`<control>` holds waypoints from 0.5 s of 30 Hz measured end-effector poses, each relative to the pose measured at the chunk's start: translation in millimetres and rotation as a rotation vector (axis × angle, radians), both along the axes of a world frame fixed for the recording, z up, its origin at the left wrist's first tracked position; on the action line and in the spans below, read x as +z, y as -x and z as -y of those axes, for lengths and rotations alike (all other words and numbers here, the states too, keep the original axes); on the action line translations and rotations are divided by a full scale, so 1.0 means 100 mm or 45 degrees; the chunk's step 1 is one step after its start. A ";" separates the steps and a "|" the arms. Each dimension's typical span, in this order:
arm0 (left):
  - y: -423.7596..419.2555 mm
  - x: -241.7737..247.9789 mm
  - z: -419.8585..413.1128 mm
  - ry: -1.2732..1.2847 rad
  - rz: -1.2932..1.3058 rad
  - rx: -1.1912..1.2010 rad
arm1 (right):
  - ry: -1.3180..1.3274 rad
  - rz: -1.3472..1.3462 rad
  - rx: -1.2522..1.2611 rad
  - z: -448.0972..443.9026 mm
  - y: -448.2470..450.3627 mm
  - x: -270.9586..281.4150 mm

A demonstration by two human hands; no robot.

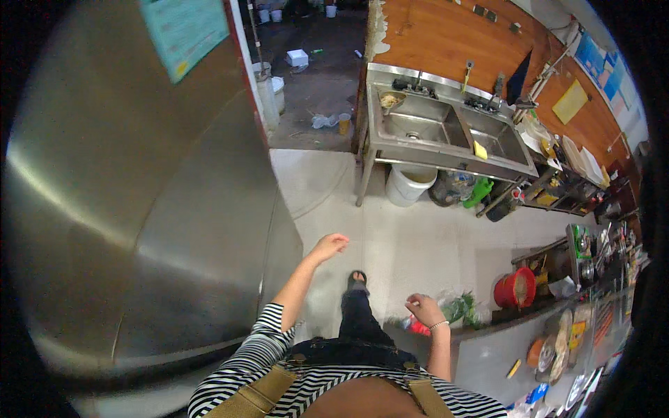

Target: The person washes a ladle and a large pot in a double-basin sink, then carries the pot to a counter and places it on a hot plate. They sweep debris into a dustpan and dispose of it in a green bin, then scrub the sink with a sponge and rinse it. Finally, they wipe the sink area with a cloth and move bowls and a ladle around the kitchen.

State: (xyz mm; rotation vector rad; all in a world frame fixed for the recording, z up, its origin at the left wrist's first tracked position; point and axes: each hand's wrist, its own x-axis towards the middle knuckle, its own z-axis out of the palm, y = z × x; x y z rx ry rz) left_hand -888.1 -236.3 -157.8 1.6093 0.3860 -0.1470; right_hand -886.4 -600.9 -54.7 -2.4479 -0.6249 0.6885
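Observation:
My left hand (330, 248) hangs in the air over the pale tiled floor (334, 209), its fingers loosely bent and nothing in them. Close on its left rises a large stainless steel panel (209, 219). My right hand (426, 309) is also bare of any object, with relaxed, half-curled fingers and a bracelet at the wrist. Beyond it on the floor are leafy greens (462, 309) in what looks like clear plastic. A red item (418, 326) shows just below that hand, too blurred to name.
A steel double sink (420, 123) stands ahead right, with a white bucket (410, 185) beneath. A doorway leads to a dark floor (324, 57) with litter. On the right are a red bucket (515, 288) and a counter (486, 360) bearing trays and food.

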 end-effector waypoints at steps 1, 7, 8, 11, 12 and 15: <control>-0.26 -0.06 -0.21 -0.038 -0.060 -0.056 | 0.100 -0.006 -0.031 0.03 -0.30 -0.08; -1.44 -0.33 -1.41 -0.078 -0.374 0.211 | 0.128 -0.030 0.010 -0.60 -2.39 -0.18; -1.60 -0.28 -1.65 -0.120 -0.426 0.242 | 0.080 -0.016 0.056 -0.90 -2.78 -0.13; -2.04 -0.10 -2.27 -0.124 -0.444 0.470 | -0.055 0.135 0.223 -1.97 -3.79 0.18; -2.15 -0.07 -2.46 0.012 -0.375 0.677 | -0.160 0.123 0.250 -2.42 -4.08 0.29; -2.53 -0.12 -3.04 0.219 -0.025 1.045 | -0.472 0.030 0.443 -3.78 -4.66 0.54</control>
